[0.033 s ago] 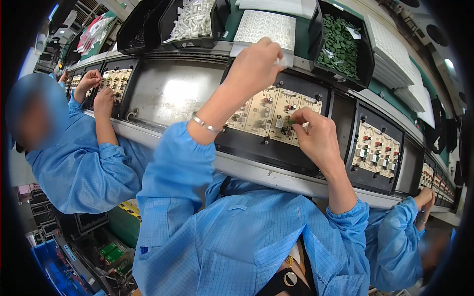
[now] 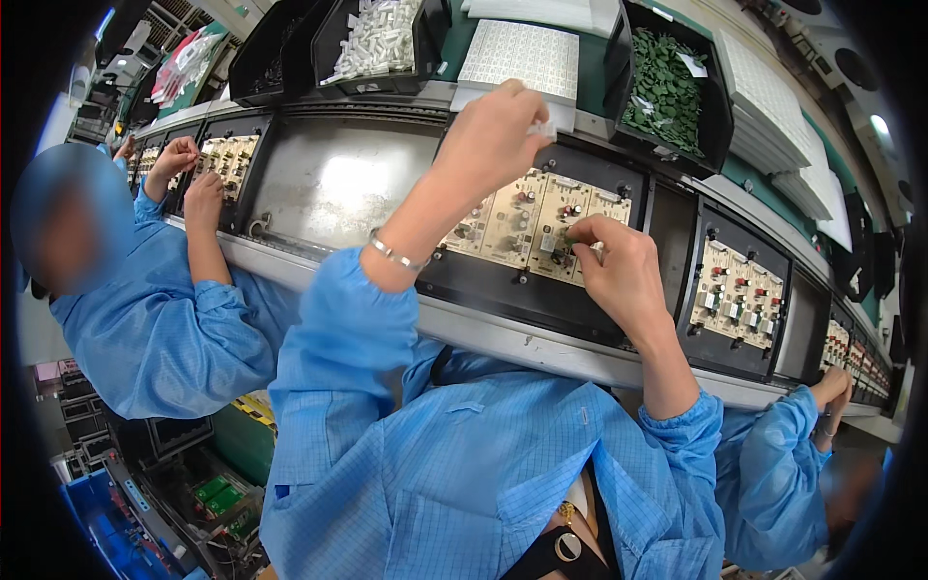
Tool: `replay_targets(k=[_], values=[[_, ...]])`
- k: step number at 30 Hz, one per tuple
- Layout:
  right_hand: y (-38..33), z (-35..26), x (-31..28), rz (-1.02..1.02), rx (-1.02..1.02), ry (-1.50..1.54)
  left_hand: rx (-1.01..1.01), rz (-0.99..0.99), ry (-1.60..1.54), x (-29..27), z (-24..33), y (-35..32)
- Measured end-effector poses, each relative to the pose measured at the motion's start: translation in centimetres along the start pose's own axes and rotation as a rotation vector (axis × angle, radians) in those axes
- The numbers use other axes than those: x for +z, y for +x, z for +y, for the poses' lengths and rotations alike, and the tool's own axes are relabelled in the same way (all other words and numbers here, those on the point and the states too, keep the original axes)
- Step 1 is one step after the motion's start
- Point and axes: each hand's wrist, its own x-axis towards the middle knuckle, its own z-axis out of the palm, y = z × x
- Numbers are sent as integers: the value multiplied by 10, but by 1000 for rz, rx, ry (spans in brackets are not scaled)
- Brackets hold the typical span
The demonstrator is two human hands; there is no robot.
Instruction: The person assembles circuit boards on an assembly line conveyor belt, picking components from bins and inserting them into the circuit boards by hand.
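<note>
Far to the left of the tan circuit boards (image 2: 514,227), we see a co-worker's hands (image 2: 203,200) by some more boards (image 2: 230,162). Behind the tan circuit boards, to the left, sits a black bin of little white parts (image 2: 374,84). Our left hand (image 2: 493,135) is up by their back edge, fingers pinched on a small white piece (image 2: 545,128), too blurry to name. Our right hand (image 2: 623,274) is over their right side, finger and thumb squeezed on a tiny green piece (image 2: 570,240); we cannot tell if it touches them. Behind them, to the right, a black bin of flat green parts (image 2: 716,118) sits.
</note>
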Motion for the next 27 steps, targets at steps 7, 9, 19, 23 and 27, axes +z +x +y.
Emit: replay_targets(k=[7,9,19,23,27], values=[[-1,3,12,14,-123,-94,-196,-24,-196,-29,-3,-58],[-2,3,15,19,-129,-165,-230,-40,-220,-34,-2,-71],[2,0,15,-2,-79,-175,-251,-169,-111,-41,5,-95],[3,-3,14,-12,-46,-155,-134,-113,-43,-35,9,-99],[0,-7,18,0,-61,-253,-51,-159,45,-31,14,-99]])
